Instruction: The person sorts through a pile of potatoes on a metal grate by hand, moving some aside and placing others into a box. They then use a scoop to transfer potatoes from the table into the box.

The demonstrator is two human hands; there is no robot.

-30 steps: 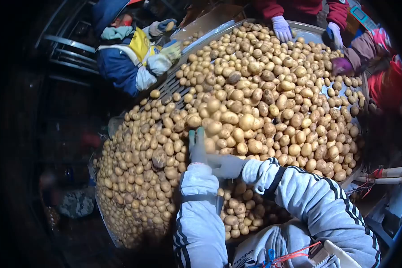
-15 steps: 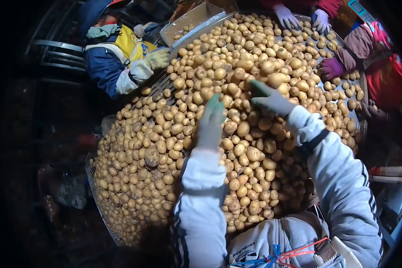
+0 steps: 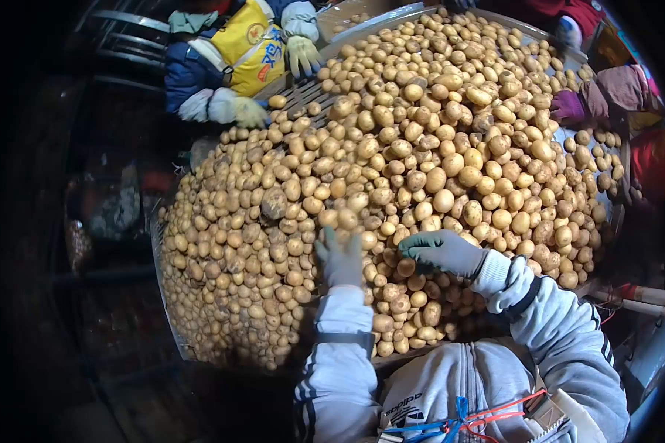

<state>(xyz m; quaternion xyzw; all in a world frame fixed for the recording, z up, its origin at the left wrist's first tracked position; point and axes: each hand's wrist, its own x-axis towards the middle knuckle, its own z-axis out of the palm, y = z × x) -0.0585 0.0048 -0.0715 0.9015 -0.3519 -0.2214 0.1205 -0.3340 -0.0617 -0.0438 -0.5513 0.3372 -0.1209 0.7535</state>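
Note:
A broad heap of potatoes point(image 3: 451, 177) spreads beneath both of my gloved hands. My left hand point(image 3: 341, 262), somewhat blurred, has its fingers apart, pointing away from me, with several potatoes just beyond the green fingertips. To its right, my right hand point(image 3: 447, 252) lies low over the heap, fingers stretched toward the left and slightly bent. Its green fingertips are right at a small potato point(image 3: 406, 267), and no potato shows lifted in it. A large, dirt-darkened potato point(image 3: 274, 204) lies farther left in the heap.
Across the heap at upper left stands a person in a yellow apron point(image 3: 251, 48), gloved hands at the slatted edge point(image 3: 307, 96). A purple-gloved hand point(image 3: 569, 107) reaches in from the right. A cardboard box point(image 3: 355, 16) sits at the back. Pale poles point(image 3: 646, 303) lie at right.
My hands have come back nearer my body, and the view has shifted. The right hand is lower and its fingers are closer together. The person in the yellow apron has moved their hands apart.

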